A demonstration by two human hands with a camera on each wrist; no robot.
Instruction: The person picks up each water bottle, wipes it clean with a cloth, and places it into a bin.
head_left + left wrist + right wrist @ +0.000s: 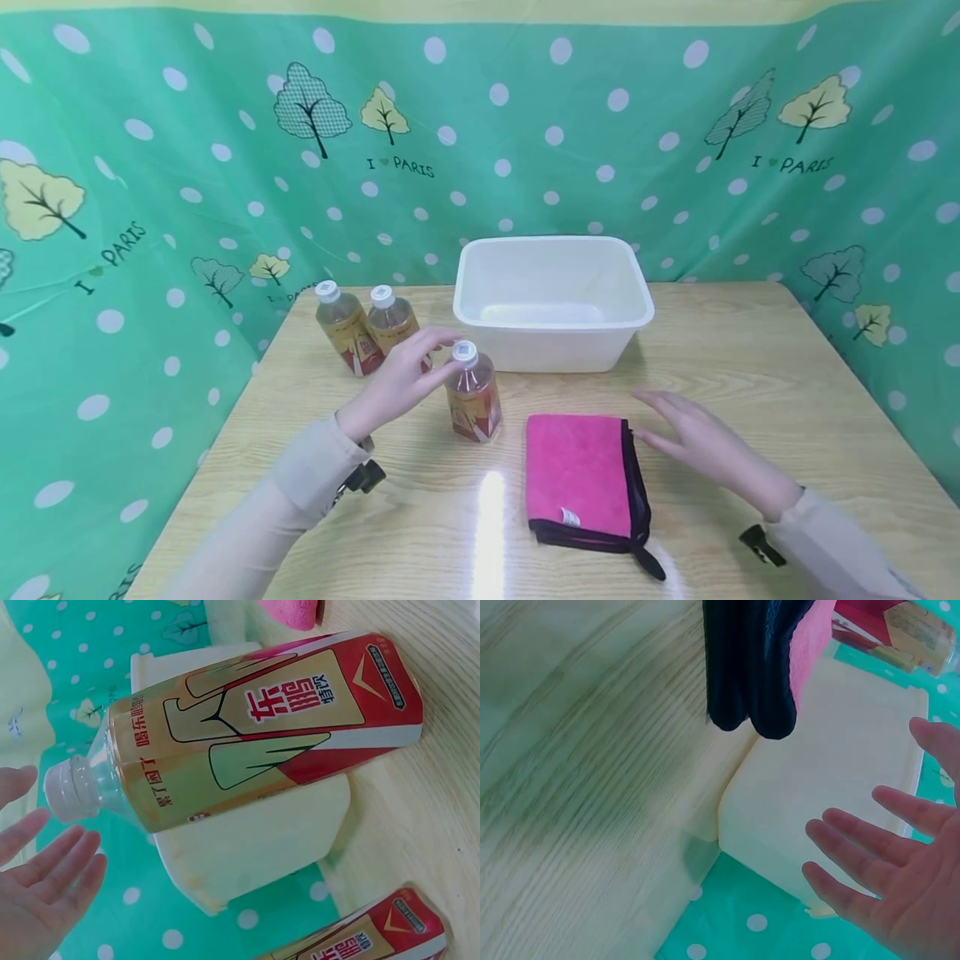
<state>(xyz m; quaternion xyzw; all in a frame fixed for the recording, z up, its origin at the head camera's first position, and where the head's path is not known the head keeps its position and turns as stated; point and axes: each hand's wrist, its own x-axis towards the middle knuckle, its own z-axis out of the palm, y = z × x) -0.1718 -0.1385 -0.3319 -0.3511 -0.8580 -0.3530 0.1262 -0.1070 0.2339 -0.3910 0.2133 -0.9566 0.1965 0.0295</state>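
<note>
Just at the gap between left thumb and fingers, the white cap point(465, 353) of an upright bottle point(474, 402); contact impossible to tell. Left hand point(401, 377) wide, fingers only slightly bent. Beyond the left knuckles, two more upright bottles point(347, 328), side by side, one partly hidden by the hand. Past the left fingertips, a white tub point(555, 348). Just beside the right thumb, a folded pink cloth point(577, 471) with black edging. Right hand point(699, 440) likewise wide, fingers fairly straight and separated. Below both sets of fingers, a wooden tabletop point(405, 533); farther beyond, a green dotted backdrop point(525, 125).
</note>
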